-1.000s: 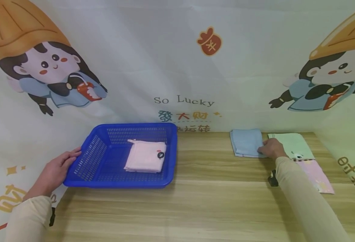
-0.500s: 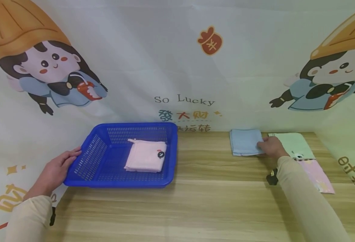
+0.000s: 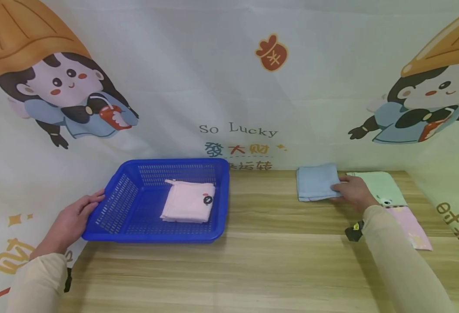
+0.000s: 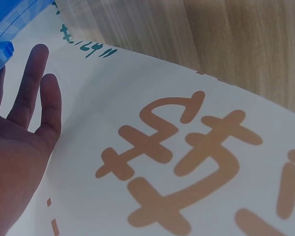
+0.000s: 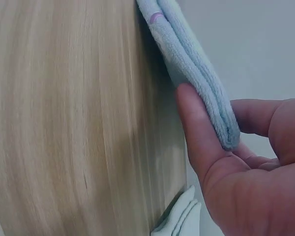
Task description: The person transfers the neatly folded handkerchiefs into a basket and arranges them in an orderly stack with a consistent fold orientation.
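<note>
In the head view, my right hand [image 3: 355, 191] pinches the right edge of a folded light blue towel [image 3: 317, 182]. The right wrist view shows that towel [image 5: 201, 73] edge-on, thumb and fingers on opposite faces, tilted above the wooden surface. On the left, my left hand [image 3: 71, 219] touches the rim of a blue plastic basket [image 3: 157, 238]. Its visible fingers [image 4: 50, 105] are mostly straight in the left wrist view; the thumb is hidden. Inside the basket lies a folded pink towel [image 3: 188, 202] with a small printed face.
Right of the blue towel lie a folded green towel [image 3: 382, 184] and a pink patterned towel [image 3: 409, 226], partly behind my right forearm. A printed backdrop [image 3: 311, 87] rises behind the wooden table [image 3: 229, 274] and along both sides.
My right hand has tightened its hold on the blue towel and tilted it up slightly, its far edge now higher. The left hand and basket have stayed put.
</note>
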Motion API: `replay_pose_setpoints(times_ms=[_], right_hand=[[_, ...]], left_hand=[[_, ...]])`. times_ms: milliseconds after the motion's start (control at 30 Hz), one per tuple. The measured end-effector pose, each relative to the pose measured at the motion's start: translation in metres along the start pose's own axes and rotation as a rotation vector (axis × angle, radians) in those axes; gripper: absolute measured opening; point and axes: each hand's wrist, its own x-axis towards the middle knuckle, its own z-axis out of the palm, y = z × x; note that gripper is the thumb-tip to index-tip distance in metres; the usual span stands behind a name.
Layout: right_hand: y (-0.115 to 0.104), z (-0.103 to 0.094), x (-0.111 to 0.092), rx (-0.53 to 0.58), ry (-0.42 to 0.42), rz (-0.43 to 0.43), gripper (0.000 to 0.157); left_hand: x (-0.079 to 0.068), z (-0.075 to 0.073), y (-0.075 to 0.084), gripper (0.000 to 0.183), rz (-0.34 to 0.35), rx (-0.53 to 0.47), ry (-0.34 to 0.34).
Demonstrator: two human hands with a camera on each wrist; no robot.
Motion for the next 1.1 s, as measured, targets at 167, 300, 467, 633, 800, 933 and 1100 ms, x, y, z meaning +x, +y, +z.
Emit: replay_pose_setpoints(times_ms=[167, 300, 467, 633, 800, 933, 1100], right_hand=[[0.001, 0.0, -0.002, 0.085, -0.017, -0.013, 0.06], [-0.001, 0.001, -0.005, 0.143, -0.033, -0.012, 0.063], [-0.006, 0.002, -0.01, 0.185, -0.044, -0.018, 0.065], [-0.009, 0.004, -0.014, 0.26, -0.061, -0.036, 0.068], [-0.01, 0.004, -0.017, 0.329, -0.083, -0.04, 0.072], [-0.012, 0.005, -0.021, 0.378, -0.099, -0.039, 0.074], [-0.016, 0.006, -0.024, 0.431, -0.118, -0.043, 0.077]], left_hand=[[0.0, 0.001, 0.0, 0.059, 0.002, 0.007, 0.003], [0.0, 0.001, -0.001, 0.059, 0.006, 0.005, 0.003], [-0.001, 0.002, -0.001, 0.059, 0.019, 0.011, 0.009], [0.0, 0.001, -0.003, 0.058, 0.034, 0.019, 0.021], [0.001, 0.002, -0.004, 0.059, 0.038, 0.021, 0.017], [0.001, 0.002, -0.006, 0.059, 0.037, 0.021, 0.012], [0.001, 0.001, -0.005, 0.059, 0.042, 0.022, 0.015]])
